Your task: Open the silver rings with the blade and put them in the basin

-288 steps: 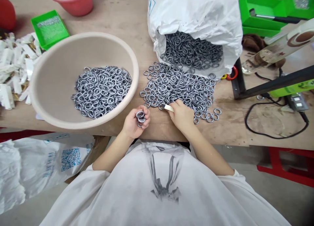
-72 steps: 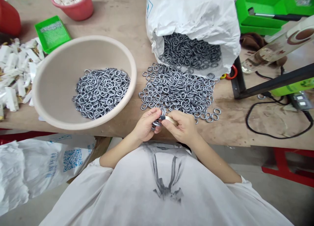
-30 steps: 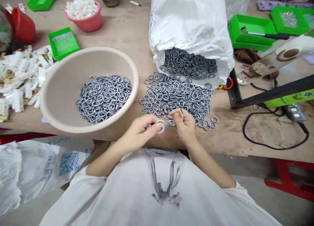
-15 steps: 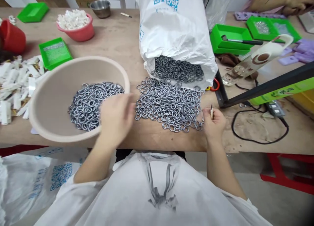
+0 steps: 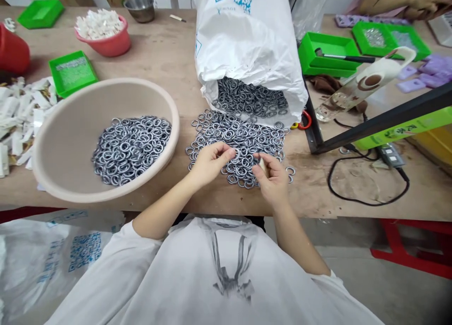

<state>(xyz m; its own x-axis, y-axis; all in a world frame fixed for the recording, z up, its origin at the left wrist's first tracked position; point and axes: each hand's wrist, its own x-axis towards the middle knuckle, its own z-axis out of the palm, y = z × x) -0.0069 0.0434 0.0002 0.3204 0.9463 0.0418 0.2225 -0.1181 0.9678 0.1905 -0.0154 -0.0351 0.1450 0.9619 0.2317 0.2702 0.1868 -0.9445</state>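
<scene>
On my feed, the left hand and right hand sit apart over loose, shiny grey rings at frame centre; I judge the step as trimming, next needing one steadied; the right clasps a short cream-handled tool, tip unclear, and whether the left pinches anything I cannot tell

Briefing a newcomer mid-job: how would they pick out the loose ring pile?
Find the large white bag at top centre. Before its open mouth, right of the beige basin, is the loose ring pile. It lies directly on the wooden table, unlike rings inside the bag or basin.
</scene>
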